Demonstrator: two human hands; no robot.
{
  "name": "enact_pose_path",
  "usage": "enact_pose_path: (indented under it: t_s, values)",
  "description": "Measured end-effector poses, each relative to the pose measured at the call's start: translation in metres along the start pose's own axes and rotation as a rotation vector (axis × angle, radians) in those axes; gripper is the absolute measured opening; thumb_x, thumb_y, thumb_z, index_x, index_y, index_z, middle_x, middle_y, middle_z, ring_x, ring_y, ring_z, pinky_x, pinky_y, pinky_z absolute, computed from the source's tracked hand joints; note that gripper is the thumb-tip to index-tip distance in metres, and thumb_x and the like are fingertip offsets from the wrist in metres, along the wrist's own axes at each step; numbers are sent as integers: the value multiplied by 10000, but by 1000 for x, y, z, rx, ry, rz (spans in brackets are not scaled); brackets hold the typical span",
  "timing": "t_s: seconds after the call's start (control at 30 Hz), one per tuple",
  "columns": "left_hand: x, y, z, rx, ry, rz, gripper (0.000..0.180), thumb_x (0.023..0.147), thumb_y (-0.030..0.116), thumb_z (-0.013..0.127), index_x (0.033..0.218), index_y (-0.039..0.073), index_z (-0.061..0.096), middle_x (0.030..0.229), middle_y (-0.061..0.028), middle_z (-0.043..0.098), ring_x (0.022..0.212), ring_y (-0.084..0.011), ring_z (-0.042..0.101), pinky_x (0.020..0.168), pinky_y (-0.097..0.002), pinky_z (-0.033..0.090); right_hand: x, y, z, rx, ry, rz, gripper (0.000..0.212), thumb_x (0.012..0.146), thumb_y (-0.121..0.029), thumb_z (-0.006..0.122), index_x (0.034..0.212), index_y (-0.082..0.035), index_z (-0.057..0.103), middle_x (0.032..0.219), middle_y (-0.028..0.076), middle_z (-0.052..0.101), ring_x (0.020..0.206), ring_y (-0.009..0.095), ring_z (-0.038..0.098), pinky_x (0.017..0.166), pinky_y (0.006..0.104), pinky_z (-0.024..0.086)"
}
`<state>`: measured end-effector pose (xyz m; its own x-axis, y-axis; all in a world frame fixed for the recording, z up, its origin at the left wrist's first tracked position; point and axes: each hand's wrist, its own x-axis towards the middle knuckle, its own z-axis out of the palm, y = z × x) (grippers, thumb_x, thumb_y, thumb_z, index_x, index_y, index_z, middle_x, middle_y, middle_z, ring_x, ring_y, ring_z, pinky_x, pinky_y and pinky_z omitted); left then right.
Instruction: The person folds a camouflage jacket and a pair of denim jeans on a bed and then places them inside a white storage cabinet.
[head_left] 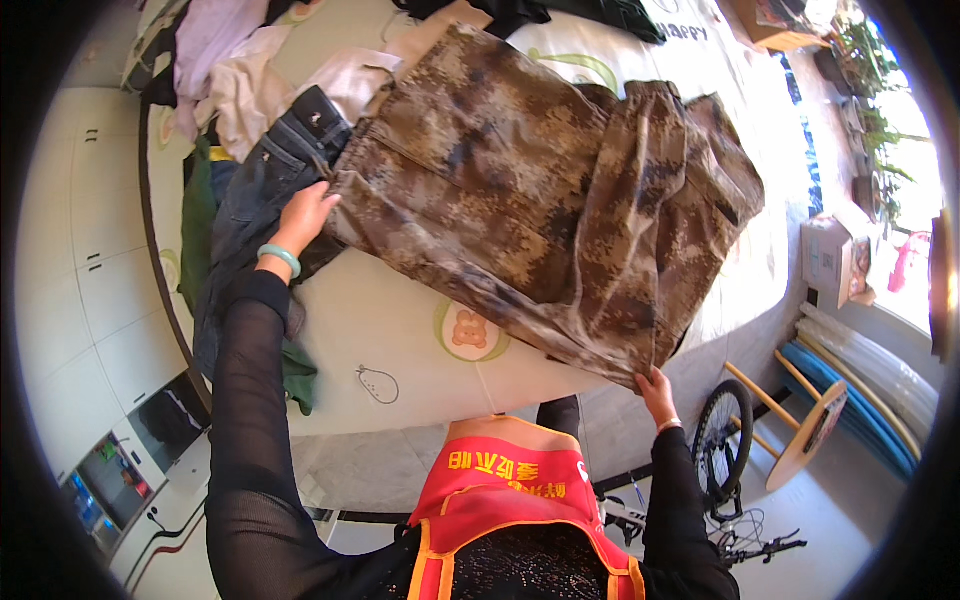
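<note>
A brown camouflage jacket [480, 160] lies spread over the bed [340, 340], with one sleeve [630, 190] folded across its right part. My left hand [303, 217], a pale green bangle at its wrist, pinches the jacket's edge at the left. At the near right corner my right hand [658, 396] is closed on the jacket's lower edge, which stretches between both hands. Dark blue jeans [250, 190] lie just beyond and left of my left hand, partly under the jacket.
Pale garments [245, 90] and a green cloth [197, 220] are heaped at the bed's left. White cabinets [100, 230] stand on the left. To the right are a cardboard box [835, 250], an upturned stool [805, 430] and a bicycle [725, 450]. I wear a red apron [500, 480].
</note>
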<state>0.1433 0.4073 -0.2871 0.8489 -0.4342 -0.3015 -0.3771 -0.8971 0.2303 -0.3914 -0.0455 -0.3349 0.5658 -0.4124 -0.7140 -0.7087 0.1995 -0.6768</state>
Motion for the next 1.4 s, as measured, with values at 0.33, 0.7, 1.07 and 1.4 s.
enact_pose_path:
  t_s: [0.33, 0.7, 1.07, 1.4]
  values:
    - [23, 58, 27, 9, 130, -169, 327, 806, 171, 625, 1074, 15, 523, 997, -181, 593, 971, -362, 547, 811, -450, 445, 15, -2, -14, -1002, 257, 75, 298, 725, -292, 637, 784, -18, 535, 739, 192, 593, 774, 387, 576, 670, 453, 452]
    - [-136, 106, 112, -773, 235, -275, 116, 861, 111, 573, 932, 19, 576, 958, -114, 590, 818, -174, 575, 652, -281, 473, 63, -197, 251, -564, -252, -859, 287, 814, -157, 614, 1060, -24, 551, 1066, 172, 540, 973, 363, 521, 815, 401, 442]
    - [-123, 198, 152, -682, 477, -302, 362, 841, -5, 480, 1202, -26, 487, 1256, -177, 459, 1168, -352, 415, 1000, -381, 344, 181, -218, 354, -527, -346, -573, 258, 856, -227, 561, 836, 29, 545, 701, 169, 544, 642, 312, 522, 601, 377, 410]
    - [-80, 186, 156, -429, 384, -373, 257, 794, -22, 515, 1048, -52, 497, 1082, -197, 501, 950, -362, 474, 821, -419, 434, 193, -216, 358, -680, -329, -536, 290, 936, -246, 456, 860, 34, 465, 705, 182, 497, 621, 323, 472, 611, 419, 393]
